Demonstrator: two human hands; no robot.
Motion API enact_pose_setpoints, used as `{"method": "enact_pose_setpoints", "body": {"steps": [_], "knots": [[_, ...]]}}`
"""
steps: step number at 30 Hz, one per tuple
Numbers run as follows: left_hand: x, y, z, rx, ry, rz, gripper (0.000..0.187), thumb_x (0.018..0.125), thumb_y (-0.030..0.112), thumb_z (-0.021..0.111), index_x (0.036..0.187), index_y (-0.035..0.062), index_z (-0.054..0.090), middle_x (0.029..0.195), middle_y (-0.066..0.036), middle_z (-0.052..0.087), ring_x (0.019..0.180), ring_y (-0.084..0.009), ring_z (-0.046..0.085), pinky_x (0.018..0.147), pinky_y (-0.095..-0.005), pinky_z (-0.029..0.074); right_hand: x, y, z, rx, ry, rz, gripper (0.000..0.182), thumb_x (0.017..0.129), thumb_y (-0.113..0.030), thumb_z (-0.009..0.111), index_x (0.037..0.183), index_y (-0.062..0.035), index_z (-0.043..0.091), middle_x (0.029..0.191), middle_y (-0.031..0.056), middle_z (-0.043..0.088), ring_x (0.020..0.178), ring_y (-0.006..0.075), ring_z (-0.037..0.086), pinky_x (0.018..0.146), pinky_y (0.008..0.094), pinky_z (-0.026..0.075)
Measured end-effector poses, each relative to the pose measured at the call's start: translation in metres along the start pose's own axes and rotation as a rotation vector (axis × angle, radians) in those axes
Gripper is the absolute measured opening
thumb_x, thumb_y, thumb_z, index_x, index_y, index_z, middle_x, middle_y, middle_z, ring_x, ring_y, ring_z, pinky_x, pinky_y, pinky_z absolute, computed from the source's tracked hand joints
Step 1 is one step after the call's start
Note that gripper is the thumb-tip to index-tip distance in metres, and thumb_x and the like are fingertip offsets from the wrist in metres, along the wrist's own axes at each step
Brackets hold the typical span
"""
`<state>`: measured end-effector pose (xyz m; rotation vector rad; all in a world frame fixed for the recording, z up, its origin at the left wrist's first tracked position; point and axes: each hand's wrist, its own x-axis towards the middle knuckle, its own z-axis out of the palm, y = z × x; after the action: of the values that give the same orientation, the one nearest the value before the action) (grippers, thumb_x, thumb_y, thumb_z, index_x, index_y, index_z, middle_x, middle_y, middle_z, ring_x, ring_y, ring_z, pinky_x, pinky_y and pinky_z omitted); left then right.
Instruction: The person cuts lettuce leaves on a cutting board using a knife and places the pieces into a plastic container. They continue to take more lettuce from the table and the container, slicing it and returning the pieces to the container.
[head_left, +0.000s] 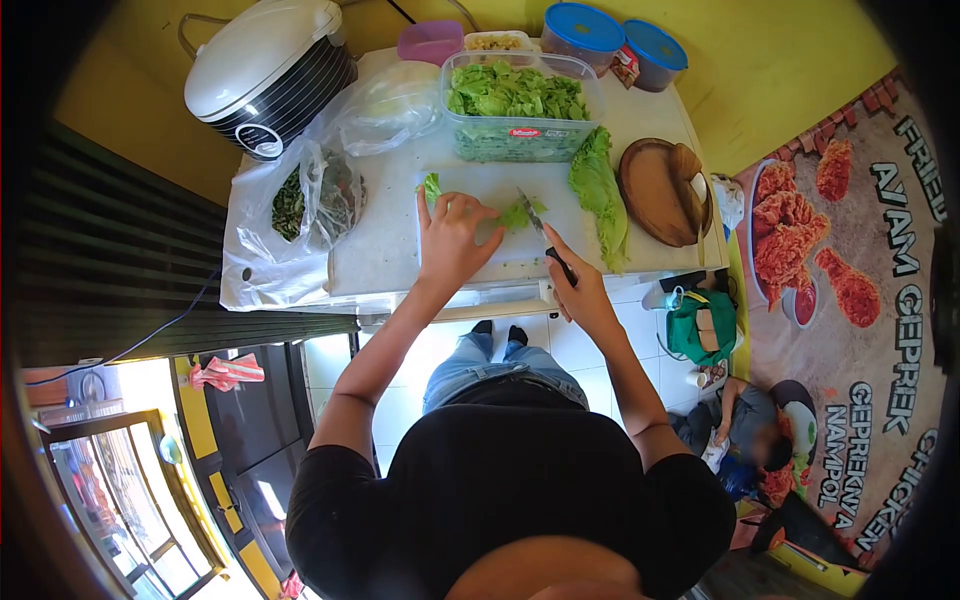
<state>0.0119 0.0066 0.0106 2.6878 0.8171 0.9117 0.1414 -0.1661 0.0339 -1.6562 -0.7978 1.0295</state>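
My right hand [582, 295] grips a knife [533, 214] by its black handle, the blade pointing forward over the white cutting board [560, 225]. Beside the blade lies a cut piece of lettuce [514, 216]. My left hand [456, 235] is over the left part of the board, thumb and fingers apart. A small lettuce scrap [432, 186] shows right at its outer fingertips. Along the board's right edge rests a long lettuce leaf [597, 195]. Behind the board stands a clear plastic container [522, 140] full of chopped lettuce [515, 92].
A rice cooker [262, 70] and plastic bags [325, 190] of greens occupy the table's left side. Blue-lidded tubs [582, 28] and a pink bowl [430, 42] stand at the back. A wooden mortar plate [650, 190] sits right. A person [750, 425] sits low at the right.
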Motion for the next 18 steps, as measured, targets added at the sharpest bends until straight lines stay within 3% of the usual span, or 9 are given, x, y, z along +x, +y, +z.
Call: {"method": "enact_pose_setpoints", "body": {"steps": [5,8,11,13,18], "knots": [[-0.008,0.005,-0.005,-0.033,-0.034,0.058,0.020,0.078,0.027,0.075,0.095,0.0170,0.073,0.098,-0.001,0.062,0.104,-0.0219,0.056,0.113,-0.0607,0.016,-0.008,-0.002,0.004,0.041,-0.015,-0.005,0.050,0.102,-0.012,0.045,0.150,-0.0228,0.037,0.052,-0.0039,0.038,0.039,0.0047,0.034,0.037,0.0230,0.033],[-0.005,0.001,-0.009,-0.074,-0.038,0.025,0.024,0.082,0.027,0.072,0.103,0.0170,0.071,0.104,-0.001,0.062,0.109,-0.0216,0.055,0.113,-0.0595,0.016,-0.012,-0.006,0.006,0.019,-0.021,0.028,0.051,0.101,-0.011,0.045,0.150,-0.0228,0.035,0.055,-0.0028,0.040,0.043,0.0055,0.036,0.039,0.0240,0.036],[-0.001,-0.011,-0.008,-0.172,-0.095,0.181,0.028,0.086,0.026,0.068,0.113,0.0169,0.067,0.112,0.000,0.063,0.115,-0.0207,0.054,0.114,-0.0582,0.016,-0.012,-0.005,0.009,0.041,-0.018,0.036,0.049,0.102,-0.014,0.044,0.150,-0.0226,0.035,0.053,-0.0014,0.041,0.039,0.0056,0.035,0.037,0.0233,0.034],[-0.004,-0.018,-0.005,-0.178,-0.257,0.314,0.032,0.090,0.025,0.064,0.121,0.0162,0.063,0.119,0.001,0.062,0.120,-0.0192,0.052,0.115,-0.0571,0.017,-0.011,-0.004,0.010,0.047,-0.010,0.039,0.050,0.102,-0.014,0.044,0.151,-0.0228,0.035,0.053,-0.0010,0.041,0.039,0.0058,0.035,0.037,0.0232,0.034],[-0.031,-0.008,-0.008,-0.055,-0.264,0.271,0.041,0.088,0.027,0.065,0.128,0.0167,0.061,0.120,-0.001,0.058,0.121,-0.0232,0.049,0.115,-0.0583,0.015,-0.013,-0.008,0.010,0.034,0.007,0.037,0.050,0.102,-0.013,0.045,0.150,-0.0227,0.036,0.055,-0.0023,0.040,0.043,0.0052,0.036,0.039,0.0245,0.035]]}}
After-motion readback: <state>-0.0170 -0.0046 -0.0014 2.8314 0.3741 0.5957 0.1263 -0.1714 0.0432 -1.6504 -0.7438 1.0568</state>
